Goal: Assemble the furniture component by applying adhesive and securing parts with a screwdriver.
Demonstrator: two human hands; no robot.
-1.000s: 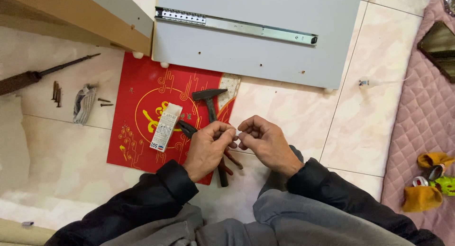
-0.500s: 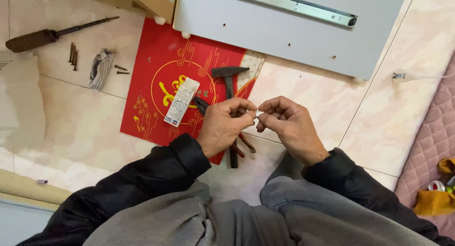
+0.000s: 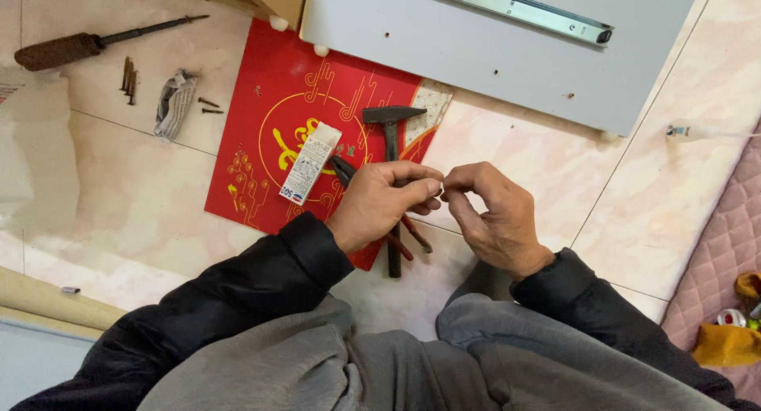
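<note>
My left hand (image 3: 383, 201) and my right hand (image 3: 493, 213) meet fingertip to fingertip above the floor, pinching a small pale object (image 3: 438, 190) between them; its kind is too small to tell. Under my left hand lie a black hammer (image 3: 390, 129) and pliers with red handles (image 3: 412, 235), both on a red printed sheet (image 3: 261, 141). A small white box (image 3: 310, 164) rests on the sheet just left of my left hand.
A grey panel (image 3: 476, 46) with a metal drawer slide (image 3: 515, 11) lies ahead. At the left are a wooden-handled screwdriver (image 3: 95, 42), several dark nails (image 3: 127, 74) and crumpled paper (image 3: 174, 102). A pink quilted mat (image 3: 721, 244) lies at the right.
The view has shifted slightly, so everything sits a little lower and to the right. My hands stay joined at the fingertips on the small object.
</note>
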